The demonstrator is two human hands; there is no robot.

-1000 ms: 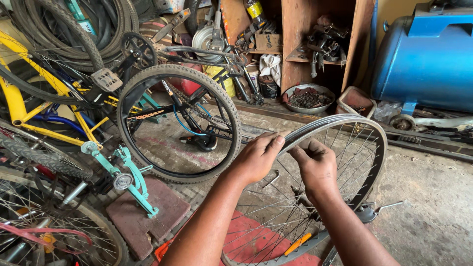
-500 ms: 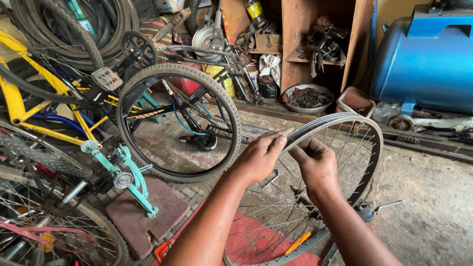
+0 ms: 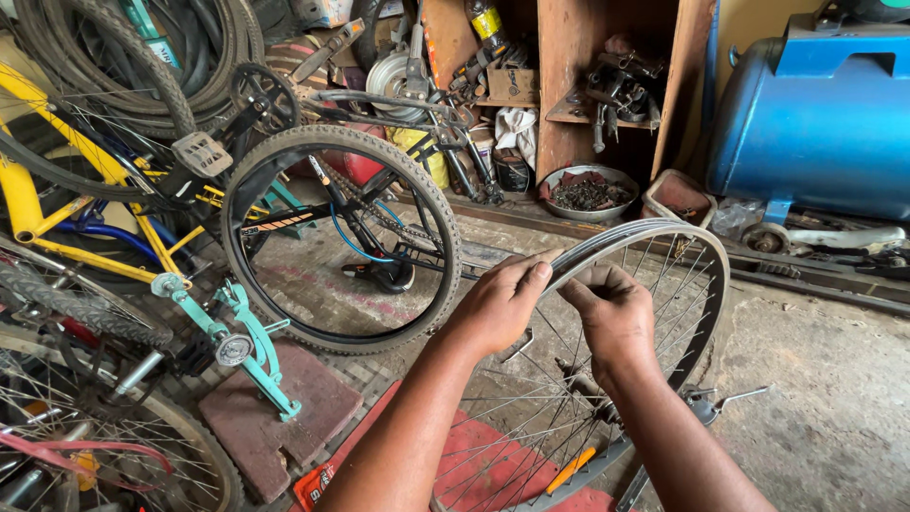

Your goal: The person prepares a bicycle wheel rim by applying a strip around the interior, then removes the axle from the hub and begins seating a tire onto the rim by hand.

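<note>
I count one bare spoked rim [image 3: 664, 248] in front of me, standing upright in the lower middle of the frame, and one tyred wheel [image 3: 341, 237] left of centre. There is one yellow bicycle frame [image 3: 38, 204] at the upper left, one teal fork [image 3: 237, 341] low on the left, one blue tank [image 3: 815, 114] at the upper right, and one metal bowl of small parts [image 3: 588, 192] by the wooden shelf (more wheels crowd the left edge, too cut off to count).

Against the frame of half a second ago, little differs: the rim's top edge sits a touch lower and both my hands stay at the same spot on it.

My left hand [image 3: 498, 303] curls over the rim's top left arc, fingers bent and close together, the thumb pressing on the metal edge. My right hand [image 3: 616, 313] is just beside it, fingers folded in toward the thumb, pinching at the rim's inner side; whether something small sits between them I cannot tell. The two thumbs nearly meet.
</note>
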